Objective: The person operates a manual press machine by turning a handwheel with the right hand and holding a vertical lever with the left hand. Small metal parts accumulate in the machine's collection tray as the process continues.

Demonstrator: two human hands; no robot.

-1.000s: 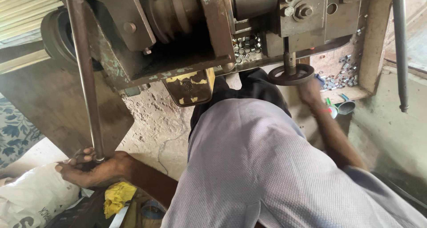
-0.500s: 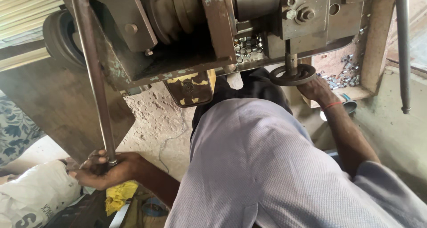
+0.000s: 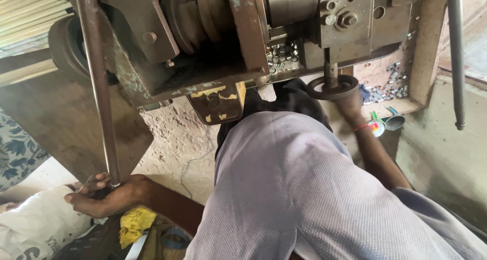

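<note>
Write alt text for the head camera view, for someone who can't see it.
A person in a grey shirt bends under a worn metal machine, left hand at the foot of a long steel rod, right hand up by a round disc.

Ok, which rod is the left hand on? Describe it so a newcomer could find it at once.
Start at the big worn metal machine across the top. A thin grey rod drops from its left end to the left hand, which grips its lower tip. The other rod, at the far right, hangs free with no hand on it.
</note>
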